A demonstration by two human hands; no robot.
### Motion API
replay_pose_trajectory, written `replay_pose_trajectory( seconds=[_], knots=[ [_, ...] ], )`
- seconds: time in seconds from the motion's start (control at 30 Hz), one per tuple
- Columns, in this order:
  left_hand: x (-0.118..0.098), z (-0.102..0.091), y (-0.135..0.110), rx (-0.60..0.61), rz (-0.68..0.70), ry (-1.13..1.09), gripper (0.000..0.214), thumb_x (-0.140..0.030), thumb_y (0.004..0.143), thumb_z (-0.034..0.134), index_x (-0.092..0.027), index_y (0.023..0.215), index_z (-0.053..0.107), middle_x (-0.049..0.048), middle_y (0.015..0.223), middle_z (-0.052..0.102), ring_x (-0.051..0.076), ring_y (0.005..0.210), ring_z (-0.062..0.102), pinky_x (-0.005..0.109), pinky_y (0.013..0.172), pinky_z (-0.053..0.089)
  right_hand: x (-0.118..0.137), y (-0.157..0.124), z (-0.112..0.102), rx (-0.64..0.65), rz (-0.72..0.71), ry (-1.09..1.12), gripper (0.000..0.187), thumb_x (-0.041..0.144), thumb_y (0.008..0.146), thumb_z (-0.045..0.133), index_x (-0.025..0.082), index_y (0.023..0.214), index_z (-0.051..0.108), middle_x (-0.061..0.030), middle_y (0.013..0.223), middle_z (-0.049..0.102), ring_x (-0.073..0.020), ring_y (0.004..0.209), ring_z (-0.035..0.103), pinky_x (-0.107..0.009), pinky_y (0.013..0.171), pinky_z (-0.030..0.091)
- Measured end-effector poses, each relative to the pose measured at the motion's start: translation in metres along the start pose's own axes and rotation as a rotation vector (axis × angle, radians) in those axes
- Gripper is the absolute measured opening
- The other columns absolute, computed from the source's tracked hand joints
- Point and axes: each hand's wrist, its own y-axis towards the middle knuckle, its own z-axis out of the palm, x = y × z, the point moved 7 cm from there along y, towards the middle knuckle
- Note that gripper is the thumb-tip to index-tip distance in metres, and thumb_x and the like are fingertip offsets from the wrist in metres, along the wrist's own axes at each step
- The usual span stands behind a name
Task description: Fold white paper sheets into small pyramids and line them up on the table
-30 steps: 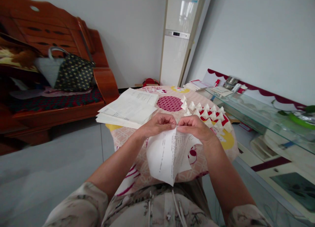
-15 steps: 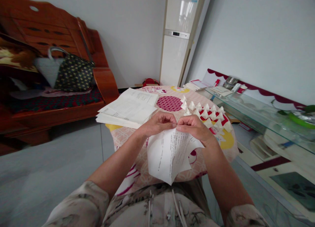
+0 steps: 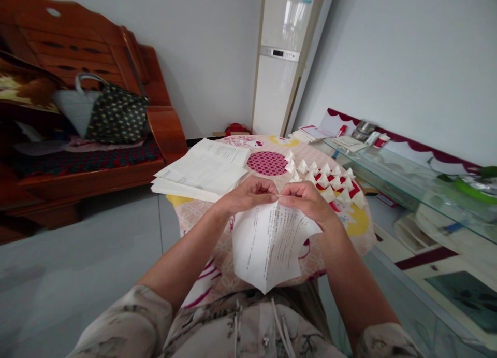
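Printed sheet, head view: over near side of counter, top edge pinched in left hand and right hand, tips nearly meeting. Step looks like creasing or tearing, can't tell which; next move likely calls for even fingertip control.

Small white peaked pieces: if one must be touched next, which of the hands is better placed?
The right hand, I judge: it is nearer to the white peaked pieces, while the left hand is nearer the paper stack. However, both hands pinch the printed sheet.
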Motion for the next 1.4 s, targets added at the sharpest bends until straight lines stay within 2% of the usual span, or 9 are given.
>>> replay_pose_trajectory(
  seconds=[0.27,0.43,0.77,1.1,1.2,1.3,1.4],
  knots=[
    [0.003,-0.001,0.001,0.003,-0.018,-0.067,0.033,-0.043,0.079,0.075,-0.012,0.078,0.065,-0.0022,0.064,0.057,0.007,0.057,0.046,0.020,0.054,0.034,-0.001,0.000,0.000,0.008,-0.024,0.002,0.021,0.034,0.075,0.074,0.017,0.068,0.067,0.0038,0.060,0.053,-0.0086,0.055,0.042,-0.023,0.051,0.029],
    [0.005,-0.002,0.000,-0.031,-0.028,-0.134,0.033,-0.042,0.077,0.078,-0.011,0.079,0.066,-0.0013,0.064,0.059,0.007,0.056,0.049,0.019,0.052,0.036,-0.005,0.000,0.000,-0.004,0.008,0.041,0.021,0.036,0.075,0.075,0.017,0.070,0.068,0.0029,0.060,0.055,-0.0092,0.054,0.044,-0.023,0.050,0.029],
    [0.003,-0.005,-0.002,-0.074,-0.019,-0.112,0.030,-0.040,0.075,0.079,-0.012,0.077,0.067,-0.0016,0.064,0.059,0.007,0.057,0.049,0.019,0.053,0.038,-0.002,0.000,0.000,-0.056,-0.029,-0.005,0.019,0.034,0.075,0.073,0.017,0.067,0.068,0.0032,0.058,0.054,-0.0094,0.053,0.042,-0.024,0.050,0.029],
    [0.010,-0.007,0.001,-0.189,-0.012,-0.089,0.027,-0.035,0.075,0.076,-0.012,0.070,0.063,-0.0040,0.059,0.052,0.005,0.052,0.042,0.018,0.049,0.030,-0.004,0.003,0.002,-0.100,-0.064,-0.044,0.021,0.033,0.078,0.070,0.017,0.066,0.065,0.0035,0.059,0.052,-0.0091,0.054,0.042,-0.023,0.049,0.027],
    [0.009,-0.008,0.003,-0.106,-0.017,-0.023,0.028,-0.037,0.079,0.073,-0.012,0.073,0.062,-0.0036,0.061,0.052,0.006,0.052,0.041,0.018,0.049,0.030,-0.012,0.003,-0.004,-0.068,-0.012,-0.025,0.020,0.035,0.077,0.073,0.017,0.070,0.066,0.0029,0.062,0.056,-0.0094,0.055,0.046,-0.023,0.050,0.031],
    [0.007,-0.014,0.005,-0.014,0.003,0.102,0.029,-0.039,0.082,0.070,-0.012,0.076,0.063,-0.0034,0.060,0.052,0.006,0.052,0.041,0.019,0.048,0.030,-0.033,-0.004,-0.014,-0.001,0.139,0.061,0.025,0.034,0.069,0.080,0.017,0.084,0.069,0.0009,0.067,0.065,-0.0114,0.057,0.055,-0.023,0.051,0.037],
    [0.009,-0.024,0.012,-0.014,0.035,0.271,0.025,-0.036,0.086,0.065,-0.012,0.077,0.064,-0.0018,0.064,0.056,0.008,0.057,0.048,0.019,0.053,0.035,-0.056,-0.013,-0.034,-0.058,0.249,0.095,0.028,0.030,0.060,0.083,0.016,0.081,0.070,0.0006,0.063,0.066,-0.0114,0.053,0.055,-0.023,0.049,0.037]
  ],
)
